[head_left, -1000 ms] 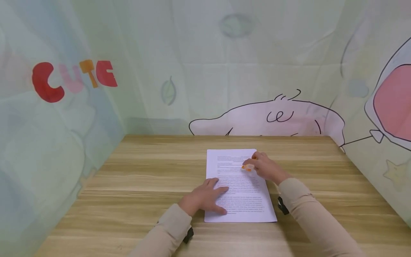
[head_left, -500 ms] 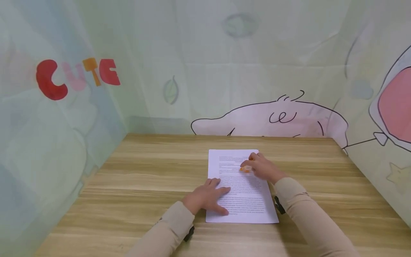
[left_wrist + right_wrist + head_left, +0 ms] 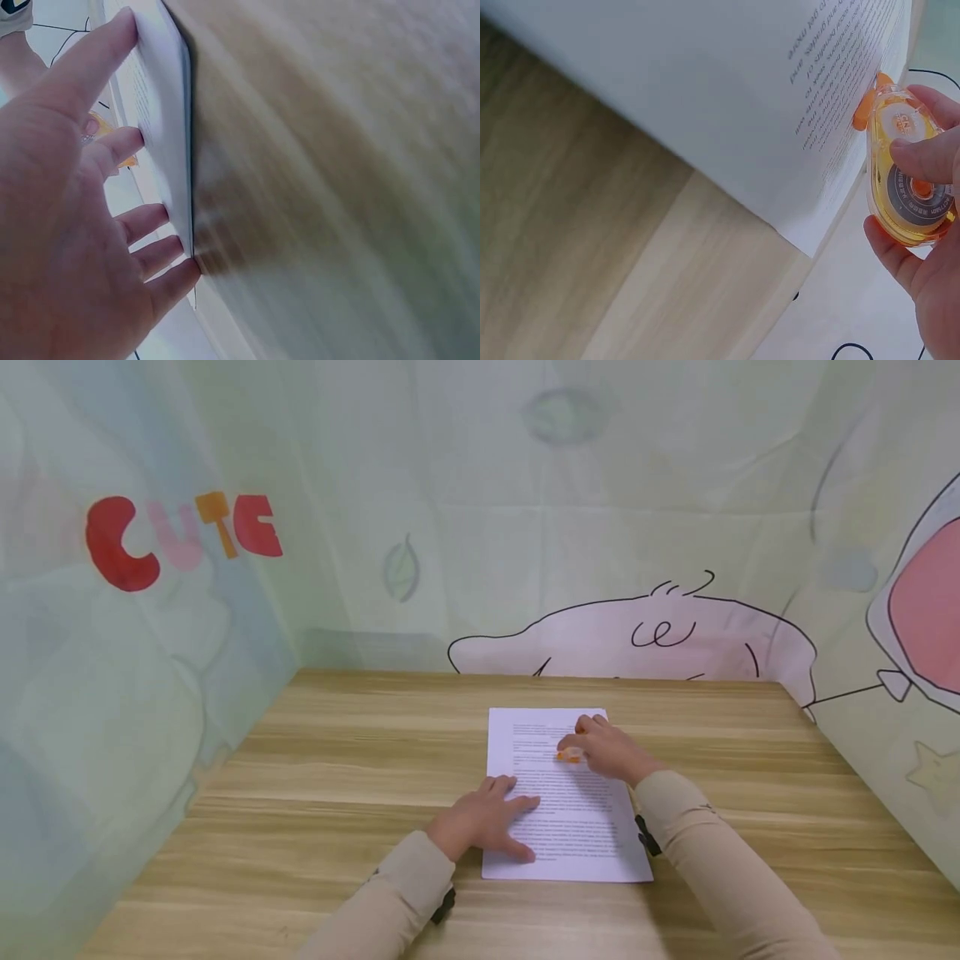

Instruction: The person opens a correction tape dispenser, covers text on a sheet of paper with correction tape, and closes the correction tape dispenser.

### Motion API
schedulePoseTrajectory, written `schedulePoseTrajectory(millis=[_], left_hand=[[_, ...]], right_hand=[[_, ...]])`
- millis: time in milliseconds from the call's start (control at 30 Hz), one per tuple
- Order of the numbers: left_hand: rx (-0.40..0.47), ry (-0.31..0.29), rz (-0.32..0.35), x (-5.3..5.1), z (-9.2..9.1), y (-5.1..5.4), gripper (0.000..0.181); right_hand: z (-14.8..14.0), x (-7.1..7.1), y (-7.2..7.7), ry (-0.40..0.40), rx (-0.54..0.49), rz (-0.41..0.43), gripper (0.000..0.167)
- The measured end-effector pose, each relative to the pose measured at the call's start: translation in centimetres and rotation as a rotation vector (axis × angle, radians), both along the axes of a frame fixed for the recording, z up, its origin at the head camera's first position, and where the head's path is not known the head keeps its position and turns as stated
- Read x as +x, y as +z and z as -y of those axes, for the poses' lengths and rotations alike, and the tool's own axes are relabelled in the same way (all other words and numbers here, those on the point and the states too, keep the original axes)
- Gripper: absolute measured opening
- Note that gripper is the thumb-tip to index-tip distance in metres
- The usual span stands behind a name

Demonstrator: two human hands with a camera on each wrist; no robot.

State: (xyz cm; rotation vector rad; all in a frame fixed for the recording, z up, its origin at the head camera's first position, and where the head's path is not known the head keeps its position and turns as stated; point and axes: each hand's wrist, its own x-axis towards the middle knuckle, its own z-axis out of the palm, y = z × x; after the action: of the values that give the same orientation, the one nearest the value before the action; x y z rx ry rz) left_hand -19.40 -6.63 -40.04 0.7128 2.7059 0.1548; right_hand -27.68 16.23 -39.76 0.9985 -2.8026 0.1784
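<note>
Head view first: the printed paper point(image 3: 573, 839) lies flat on the wood-look table point(image 3: 330, 760), long sides running near to far. The left hand point(image 3: 483, 818) is on its left side with thumb and fingers spread wide. The right hand point(image 3: 609, 752) is at the far right part of the page, pinching a small orange and clear thing that looks like a correction tape point(image 3: 569, 757). The tape sits just left of that hand, over the print in the far half, so the right hand is the closer of the 2; the left hand is off to its left and nearer the person. Can't really call the long axis from here, fingers cover too much. Behind it all there's a pale wall cloth point(image 3: 345, 527) with CUTE on it

Left wrist view: same spread hand, fingertips along the paper's left edge, holding nothing. A bit of orange pokes out behind the fingers

Right wrist view is the useful 1: thumb on the tape's flat face, other fingers behind and under it. Long axis goes from the orange tip point(image 3: 864, 109) at the print side back into the grip. Can't tell if the tip actually touches the paper
</note>
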Motion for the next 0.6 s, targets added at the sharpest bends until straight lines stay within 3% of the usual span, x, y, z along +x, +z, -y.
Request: schedulePoseTrajectory(millis=[167,367,600], left_hand=[[0.002,-0.003,-0.010,0.06,0.04,0.16,0.081],[0.002,-0.004,-0.014,0.16,0.19,0.22,0.080],[0.014,-0.007,-0.023,0.13,0.12,0.24,0.079]], right_hand=[[0.18,-0.13,0.04,0.004,0.053,-0.016,0.046],[0.59,0.13,0.45,-0.018,0.149,0.057,0.046],[0.43,0.12,0.58,0.002,0.202,0.050,0.045]])
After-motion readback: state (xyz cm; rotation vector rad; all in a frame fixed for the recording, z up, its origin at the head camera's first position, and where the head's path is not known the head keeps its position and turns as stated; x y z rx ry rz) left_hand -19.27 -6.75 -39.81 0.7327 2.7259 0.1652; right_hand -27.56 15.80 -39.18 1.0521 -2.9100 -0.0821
